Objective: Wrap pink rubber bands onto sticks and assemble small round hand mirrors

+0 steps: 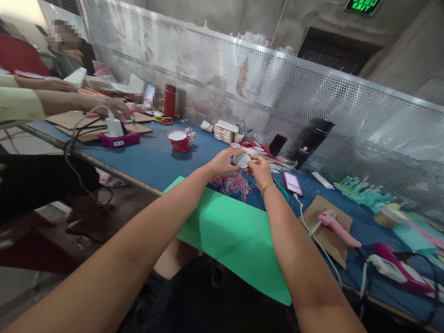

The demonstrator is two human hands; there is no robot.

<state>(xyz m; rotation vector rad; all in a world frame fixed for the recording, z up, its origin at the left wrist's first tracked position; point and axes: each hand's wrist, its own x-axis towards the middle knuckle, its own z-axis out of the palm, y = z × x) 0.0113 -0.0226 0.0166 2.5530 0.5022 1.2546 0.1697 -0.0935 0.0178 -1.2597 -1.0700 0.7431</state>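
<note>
My left hand (225,161) is closed around the left edge of a round white disc (242,160), held above the back of the table. At the disc's right edge, the fingers of my right hand (258,169) pinch it; a gold bracelet circles that wrist. Just below both hands lies a tangled pile of pink and multicoloured cords (231,184). A green sheet (236,231) spreads under my forearms and hangs over the table's front edge. Left of my hands stands a stack of red-rimmed round pieces (179,141) with a white top.
A pink glue gun (338,227) rests on cardboard (321,208) at right, near a purple power strip (402,270). Behind are a phone (278,144), a black cylinder (314,142) and a perforated metal screen (215,69). At left, a co-worker's hands (107,106) are above cardboard beside a red bottle (169,101).
</note>
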